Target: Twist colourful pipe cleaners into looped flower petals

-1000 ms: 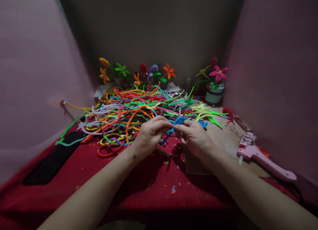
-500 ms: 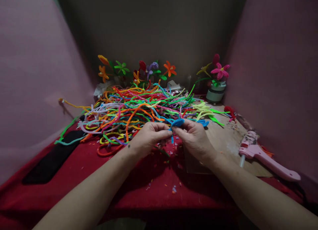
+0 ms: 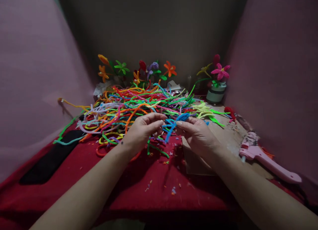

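My right hand (image 3: 196, 134) pinches a blue pipe cleaner piece (image 3: 174, 124) bent into a loop, its stem hanging down to the left. Just to the left, my left hand (image 3: 144, 127) hovers with fingers stretched and slightly apart, fingertips close to the blue piece but off it. Both hands are above the near edge of a big tangled pile of coloured pipe cleaners (image 3: 129, 107) lying on the red cloth (image 3: 159, 183).
A pink glue gun (image 3: 263, 157) lies at the right on a brown board (image 3: 223, 137). Finished pipe-cleaner flowers (image 3: 149, 71) stand along the back, a potted one (image 3: 216, 87) at right. A black flat object (image 3: 49, 160) lies at left. Pink walls close in both sides.
My left hand has let go of the blue piece and opened, moving slightly left. My right hand keeps the piece, whose stem now hangs free.
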Tool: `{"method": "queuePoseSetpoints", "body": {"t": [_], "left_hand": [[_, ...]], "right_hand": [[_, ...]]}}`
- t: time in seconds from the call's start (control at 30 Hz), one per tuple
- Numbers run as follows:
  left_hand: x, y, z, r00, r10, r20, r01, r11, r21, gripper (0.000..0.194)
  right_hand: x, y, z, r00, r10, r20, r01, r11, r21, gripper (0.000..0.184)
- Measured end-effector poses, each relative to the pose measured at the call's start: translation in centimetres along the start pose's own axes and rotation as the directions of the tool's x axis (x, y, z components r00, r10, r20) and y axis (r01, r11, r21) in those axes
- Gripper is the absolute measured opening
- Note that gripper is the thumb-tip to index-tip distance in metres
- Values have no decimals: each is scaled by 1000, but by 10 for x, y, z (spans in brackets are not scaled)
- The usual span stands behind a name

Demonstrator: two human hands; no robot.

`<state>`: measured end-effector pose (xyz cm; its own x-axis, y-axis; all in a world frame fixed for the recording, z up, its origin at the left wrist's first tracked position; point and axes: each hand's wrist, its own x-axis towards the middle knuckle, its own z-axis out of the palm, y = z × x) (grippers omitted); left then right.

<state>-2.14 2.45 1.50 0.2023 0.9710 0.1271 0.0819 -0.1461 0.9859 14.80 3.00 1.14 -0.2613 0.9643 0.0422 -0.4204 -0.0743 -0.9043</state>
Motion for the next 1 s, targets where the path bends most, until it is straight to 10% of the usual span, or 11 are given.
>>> {"method": "queuePoseSetpoints", "body": {"t": [0.1, 0.2, 0.47, 0.6, 0.73, 0.9, 1.0], "left_hand": [[0, -1, -2, 909, -271, 316, 371, 872, -319, 30], [-5, -3, 2, 819, -249, 517, 487, 779, -396, 41], [-16, -5, 14, 785, -169, 596, 534, 672, -513, 34], [-15, 1, 13, 842, -184, 508, 420, 814, -401, 31], [-16, 5, 13, 971, -60, 230, 20, 984, 175, 31], [-24, -1, 24, 909, 404, 103, -305, 474, 826, 26], [-23, 0, 23, 946, 308, 96, -274, 611, 743, 29]], "right_hand": [[-2, 0, -3, 996, -17, 89, 20, 1000, -25, 13], [-5, 2, -4, 984, -31, 175, 44, 997, -66, 12], [-12, 0, -1, 982, -92, 164, 125, 972, -200, 12], [-11, 0, -1, 978, -153, 146, 192, 931, -311, 11], [-9, 8, 2, 973, -207, 97, 229, 889, -397, 6], [-5, 16, 4, 993, -41, -113, 11, 966, -258, 16], [-3, 12, 1, 997, 38, -74, -49, 987, -155, 16]]}}
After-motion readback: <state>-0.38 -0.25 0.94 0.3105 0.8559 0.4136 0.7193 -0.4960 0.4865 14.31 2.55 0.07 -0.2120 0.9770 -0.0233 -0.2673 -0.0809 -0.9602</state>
